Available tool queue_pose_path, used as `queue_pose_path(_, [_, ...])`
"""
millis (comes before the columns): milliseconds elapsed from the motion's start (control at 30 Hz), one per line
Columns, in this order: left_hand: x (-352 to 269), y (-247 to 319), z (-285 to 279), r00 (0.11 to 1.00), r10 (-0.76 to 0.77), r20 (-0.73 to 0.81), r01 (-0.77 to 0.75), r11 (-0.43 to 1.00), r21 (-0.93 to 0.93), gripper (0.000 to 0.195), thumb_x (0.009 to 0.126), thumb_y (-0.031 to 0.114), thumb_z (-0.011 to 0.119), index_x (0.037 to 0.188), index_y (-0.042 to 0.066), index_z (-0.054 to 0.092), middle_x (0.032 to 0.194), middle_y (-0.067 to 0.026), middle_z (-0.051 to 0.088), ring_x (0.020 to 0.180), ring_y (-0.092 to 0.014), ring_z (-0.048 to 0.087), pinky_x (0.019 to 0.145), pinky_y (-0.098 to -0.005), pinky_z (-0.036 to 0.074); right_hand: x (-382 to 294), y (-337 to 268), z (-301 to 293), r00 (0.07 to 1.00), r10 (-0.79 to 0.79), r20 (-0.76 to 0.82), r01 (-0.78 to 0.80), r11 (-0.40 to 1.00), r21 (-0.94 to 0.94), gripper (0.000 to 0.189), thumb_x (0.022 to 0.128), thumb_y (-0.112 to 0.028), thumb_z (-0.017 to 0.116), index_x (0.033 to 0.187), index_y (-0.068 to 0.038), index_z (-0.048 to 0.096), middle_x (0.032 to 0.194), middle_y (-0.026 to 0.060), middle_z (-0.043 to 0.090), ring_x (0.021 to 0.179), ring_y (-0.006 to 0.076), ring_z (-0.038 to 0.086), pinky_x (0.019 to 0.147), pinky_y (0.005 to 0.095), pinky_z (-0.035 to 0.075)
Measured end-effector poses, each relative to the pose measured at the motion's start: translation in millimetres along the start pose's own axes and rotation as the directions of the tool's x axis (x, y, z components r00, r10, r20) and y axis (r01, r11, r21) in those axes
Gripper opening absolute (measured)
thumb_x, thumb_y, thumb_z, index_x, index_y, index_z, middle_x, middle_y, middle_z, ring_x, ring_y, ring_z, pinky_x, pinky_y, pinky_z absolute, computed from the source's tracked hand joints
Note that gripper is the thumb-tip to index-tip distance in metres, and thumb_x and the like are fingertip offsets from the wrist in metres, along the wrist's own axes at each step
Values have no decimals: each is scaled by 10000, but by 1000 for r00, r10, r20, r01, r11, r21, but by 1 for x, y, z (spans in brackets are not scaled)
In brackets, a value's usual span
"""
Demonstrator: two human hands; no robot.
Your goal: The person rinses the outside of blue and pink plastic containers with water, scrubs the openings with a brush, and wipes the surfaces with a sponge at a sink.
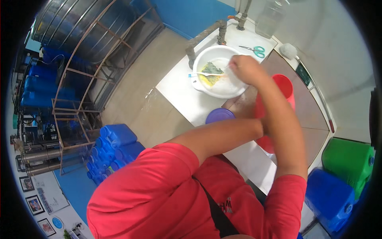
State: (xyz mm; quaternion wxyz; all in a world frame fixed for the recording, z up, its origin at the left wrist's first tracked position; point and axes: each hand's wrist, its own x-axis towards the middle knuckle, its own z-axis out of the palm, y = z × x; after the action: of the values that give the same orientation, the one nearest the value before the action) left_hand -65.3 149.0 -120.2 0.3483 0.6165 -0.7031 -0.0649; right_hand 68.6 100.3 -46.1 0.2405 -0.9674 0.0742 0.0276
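My right hand point(243, 69), its fingers curled, is over the right side of a white plastic basin point(206, 89); whether it pinches something thin is unclear. In the basin lies a green and yellow scouring sponge point(211, 71) among suds. A white toothbrush-like brush point(209, 74) rests across the sponge and the basin's left rim. My left arm reaches right, and its hand is hidden behind my right forearm, near a red plastic container point(283, 86). A purple round lid or bowl point(220, 116) lies below the basin. Scissors with teal handles point(258, 51) lie on the white counter beyond the basin.
Grey pipes point(206, 35) rise at the counter's far edge. A clear container point(270, 19) and a long-handled brush point(289, 51) are by the wall. Blue jugs point(121, 134) stand at left; green point(346, 161) and blue jugs point(331, 197) at right. A metal frame point(80, 70) stands left.
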Motion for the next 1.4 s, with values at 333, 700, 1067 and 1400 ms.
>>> queue_pose_path(333, [-6,-7,9,976,25,-216,-69,978,-199,237,837,347,661,890,144,770,1457,-164,474,1453,-420,259,1175,-629,196,68,-18,64,922,155,356,-160,987,-16,619,771,-498,779,1145,-16,673,1108,213,693,1025,342,668,932,406,512])
queue_pose_path(700, [9,-18,-6,981,0,192,35,983,-180,552,844,390,675,1304,110,555,1577,-167,320,1487,-448,166,1184,-615,172,12,10,-30,961,268,60,-243,730,639,353,1001,-211,601,1294,-28,527,1072,147,658,951,193,655,708,339,589])
queue_pose_path(1067, [47,-48,-28,886,-236,400,330,925,-187,697,959,336,579,1454,-62,292,1431,-324,466,1320,-362,514,1090,-476,397,-119,187,-130,575,753,-319,-520,638,568,301,941,-268,598,1158,-67,654,1006,117,687,930,242,641,746,385,552])
queue_pose_path(1400, [51,-19,-19,884,-291,365,342,936,-80,497,989,296,546,1316,-50,406,1012,-267,694,937,-420,682,828,-499,524,-146,189,-103,920,391,-23,-349,791,-503,264,774,-155,606,974,-101,770,1042,175,721,1024,378,658,901,471,530])
